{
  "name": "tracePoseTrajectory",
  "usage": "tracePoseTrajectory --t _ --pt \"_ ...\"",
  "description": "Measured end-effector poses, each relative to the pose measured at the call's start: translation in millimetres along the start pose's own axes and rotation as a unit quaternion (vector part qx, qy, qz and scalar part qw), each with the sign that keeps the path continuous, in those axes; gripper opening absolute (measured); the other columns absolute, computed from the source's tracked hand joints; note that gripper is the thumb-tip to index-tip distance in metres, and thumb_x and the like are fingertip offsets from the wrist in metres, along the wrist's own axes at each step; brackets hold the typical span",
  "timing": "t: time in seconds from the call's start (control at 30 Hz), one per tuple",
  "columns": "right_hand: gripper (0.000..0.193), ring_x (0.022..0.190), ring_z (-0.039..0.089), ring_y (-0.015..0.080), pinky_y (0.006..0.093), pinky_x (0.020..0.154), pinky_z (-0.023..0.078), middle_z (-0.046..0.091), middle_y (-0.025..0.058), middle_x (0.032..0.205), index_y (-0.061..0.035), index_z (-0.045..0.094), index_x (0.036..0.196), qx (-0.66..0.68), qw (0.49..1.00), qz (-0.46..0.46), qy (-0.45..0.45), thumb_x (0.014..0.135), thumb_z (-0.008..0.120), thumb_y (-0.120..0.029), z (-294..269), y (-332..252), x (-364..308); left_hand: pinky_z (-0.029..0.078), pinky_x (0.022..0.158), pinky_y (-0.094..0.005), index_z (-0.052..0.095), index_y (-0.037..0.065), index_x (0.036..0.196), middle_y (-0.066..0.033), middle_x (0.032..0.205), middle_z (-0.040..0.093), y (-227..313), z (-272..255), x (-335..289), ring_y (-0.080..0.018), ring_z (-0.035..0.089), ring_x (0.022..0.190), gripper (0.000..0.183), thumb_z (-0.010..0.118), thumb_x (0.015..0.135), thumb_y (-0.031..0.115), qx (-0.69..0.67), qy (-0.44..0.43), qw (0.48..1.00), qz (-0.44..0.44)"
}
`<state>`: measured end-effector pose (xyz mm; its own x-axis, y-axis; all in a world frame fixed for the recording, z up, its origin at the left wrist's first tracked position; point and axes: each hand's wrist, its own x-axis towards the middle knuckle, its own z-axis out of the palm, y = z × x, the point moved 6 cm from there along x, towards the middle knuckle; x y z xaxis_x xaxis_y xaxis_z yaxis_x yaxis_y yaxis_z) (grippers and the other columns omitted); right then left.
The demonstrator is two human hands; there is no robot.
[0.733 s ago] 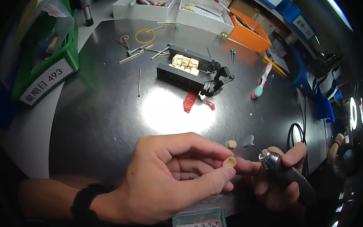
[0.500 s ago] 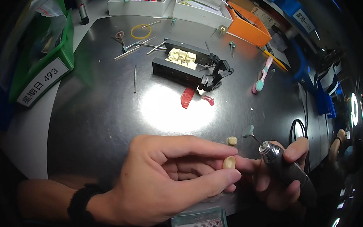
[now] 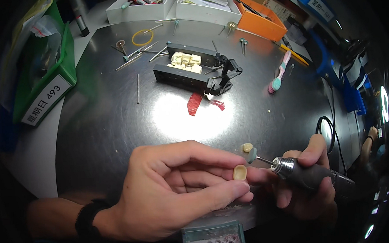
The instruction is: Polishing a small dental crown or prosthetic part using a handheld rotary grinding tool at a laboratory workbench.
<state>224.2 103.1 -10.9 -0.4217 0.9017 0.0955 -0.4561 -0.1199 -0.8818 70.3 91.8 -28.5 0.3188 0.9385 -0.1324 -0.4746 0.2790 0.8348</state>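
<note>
Between the thumb and fingers of my left hand [image 3: 176, 188] is a small cream dental crown [image 3: 240, 172], its hollow side facing up. My right hand [image 3: 307, 181] grips a dark rotary handpiece [image 3: 307, 173] with a metal collar. A grey-green grinding wheel [image 3: 252, 155] on a thin shank sticks out from it, just above and right of the crown and apart from it. An outstretched finger of my right hand reaches to my left fingertips. Behind the wheel, a second crown [image 3: 247, 147] lies on the dark metal tabletop [image 3: 115, 125].
A black articulator [image 3: 183, 80] holding cream tooth models stands mid-table, with red film pieces [image 3: 194, 104] before it. Several burs [image 3: 138, 89] lie around it. A pink brush [image 3: 280, 75] rests at right, a green bin [image 3: 63, 53] at left. A perforated tray [image 3: 214, 241] is below my hands.
The handpiece has tilted flatter, and its wheel has moved left and down, closer to the crown. My left hand has turned the crown a little, so more of its hollow shows.
</note>
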Motion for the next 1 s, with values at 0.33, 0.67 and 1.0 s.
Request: tracePoseTrajectory --t 0.33,0.67,1.0 --pt "0.030 0.061 0.051 0.0145 0.0271 0.067 0.040 0.053 0.0149 0.065 0.0011 0.040 0.095 -0.029 0.999 0.026 -0.010 0.076 0.053 -0.018 0.9 -1.5 0.0 0.052 0.072 -0.0325 0.046 -0.008 0.093 -0.0307 0.091 0.054 -0.8 0.8 -1.3 -0.0285 0.061 0.080 0.023 0.053 0.072 -0.014 -0.001 -0.010 1.000 0.006" --pt "0.030 0.059 0.051 0.0133 0.0255 0.063 0.040 0.053 0.0146 0.065 0.0022 0.039 0.095 -0.048 0.998 0.020 -0.030 0.077 0.053 -0.017 -1.2 -0.5 1.1 0.052 0.071 -0.0335 0.047 -0.007 0.093 -0.0297 0.091 0.055 -3.8 -0.4 -0.5 -0.0289 0.060 0.080 0.022 0.053 0.073 -0.013 0.006 -0.018 1.000 0.001" --pt "0.031 0.060 0.051 0.0137 0.0266 0.065 0.041 0.053 0.0155 0.067 0.0029 0.039 0.095 -0.046 0.998 0.034 -0.036 0.077 0.052 -0.018 -3.0 -0.1 2.9 0.052 0.072 -0.0324 0.047 -0.007 0.094 -0.0300 0.092 0.055 -1.5 -0.9 -0.8 -0.0286 0.060 0.080 0.025 0.053 0.072 -0.014 0.019 -0.012 1.000 0.003"
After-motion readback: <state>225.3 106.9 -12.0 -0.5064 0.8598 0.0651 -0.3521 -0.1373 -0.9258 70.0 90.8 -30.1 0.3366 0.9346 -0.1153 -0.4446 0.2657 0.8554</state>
